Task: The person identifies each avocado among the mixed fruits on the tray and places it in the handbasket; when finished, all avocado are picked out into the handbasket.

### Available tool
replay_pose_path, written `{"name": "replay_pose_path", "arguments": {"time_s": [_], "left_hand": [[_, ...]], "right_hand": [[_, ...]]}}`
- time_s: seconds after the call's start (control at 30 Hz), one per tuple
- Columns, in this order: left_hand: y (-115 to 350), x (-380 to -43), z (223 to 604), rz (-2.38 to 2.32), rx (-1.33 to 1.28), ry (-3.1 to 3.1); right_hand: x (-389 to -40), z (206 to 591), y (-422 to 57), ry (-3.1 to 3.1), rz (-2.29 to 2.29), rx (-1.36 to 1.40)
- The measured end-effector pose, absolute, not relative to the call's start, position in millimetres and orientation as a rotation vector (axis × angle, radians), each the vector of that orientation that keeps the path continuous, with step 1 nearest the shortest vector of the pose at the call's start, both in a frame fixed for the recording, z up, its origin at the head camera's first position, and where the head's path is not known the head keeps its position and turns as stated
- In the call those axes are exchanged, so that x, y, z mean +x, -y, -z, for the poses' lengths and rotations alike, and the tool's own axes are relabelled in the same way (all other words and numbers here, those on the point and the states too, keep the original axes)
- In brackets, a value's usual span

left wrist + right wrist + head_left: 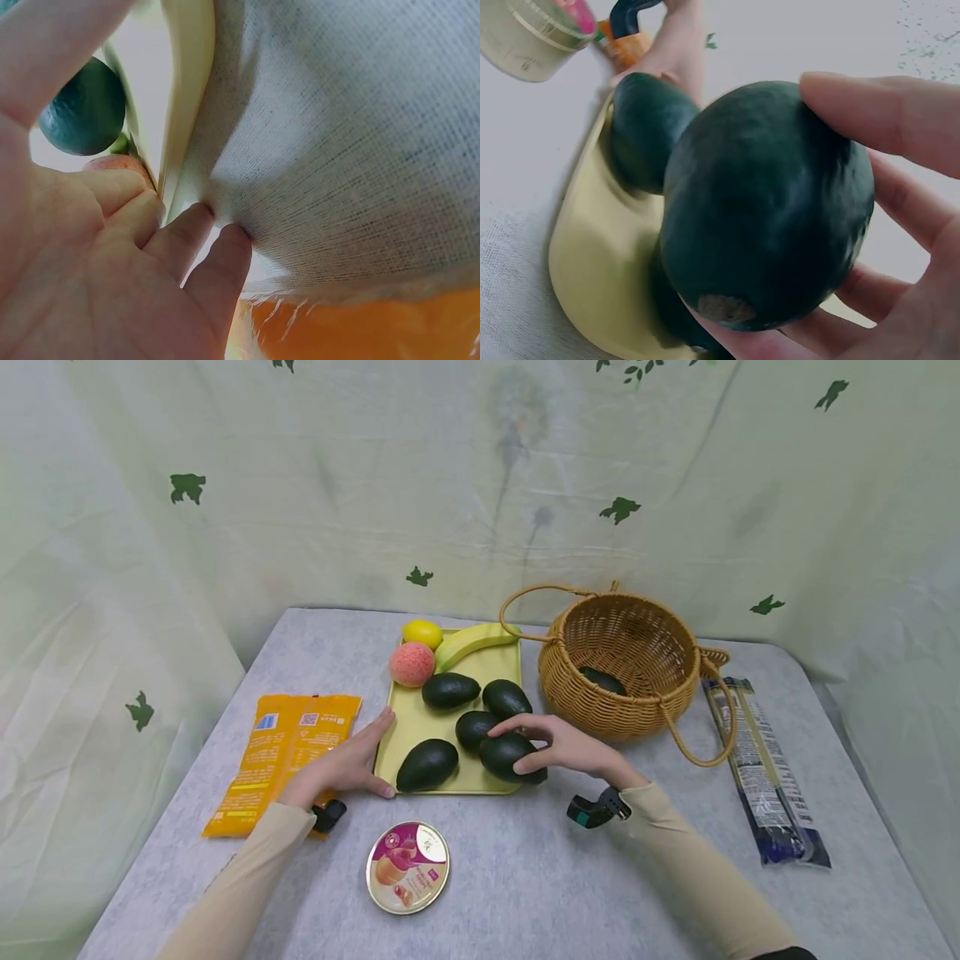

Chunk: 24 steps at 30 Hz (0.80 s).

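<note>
Wicker basket point(588, 710) stands beyond right hand point(561, 744) gripping avocado point(501, 758), left hand point(345, 767) spread at tray point(422, 722)

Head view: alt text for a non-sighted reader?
Right hand grips an avocado at the near right corner of a yellow tray; left hand is at its left edge. The tray holds four more avocados, a banana, a peach and a lemon. To its right stands a wicker basket with a dark fruit inside.

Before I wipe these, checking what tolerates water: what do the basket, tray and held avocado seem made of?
Basket: probably wicker or rattan, slightly glossy, from its woven strands; perhaps synthetic.
Tray: likely plastic, smooth, with rounded corners; painted metal possible.
Held avocado: glossy, slightly bumpy skin; real or moulded plastic, unclear.
</note>
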<state>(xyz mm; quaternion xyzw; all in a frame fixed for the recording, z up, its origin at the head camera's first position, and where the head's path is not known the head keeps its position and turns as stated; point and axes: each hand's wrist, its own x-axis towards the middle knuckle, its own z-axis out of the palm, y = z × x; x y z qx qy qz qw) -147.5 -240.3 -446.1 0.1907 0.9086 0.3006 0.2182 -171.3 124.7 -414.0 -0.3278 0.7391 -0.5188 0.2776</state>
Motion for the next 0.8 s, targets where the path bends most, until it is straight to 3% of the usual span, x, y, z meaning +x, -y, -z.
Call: {"name": "replay_pose_path", "arguments": {"time_s": [0.8], "left_hand": [[239.0,-148.3,446.7,-0.798,0.512,-2.525]], "right_hand": [[-185.2,346.7,-173.6,-1.919,1.883,-0.578]]}}
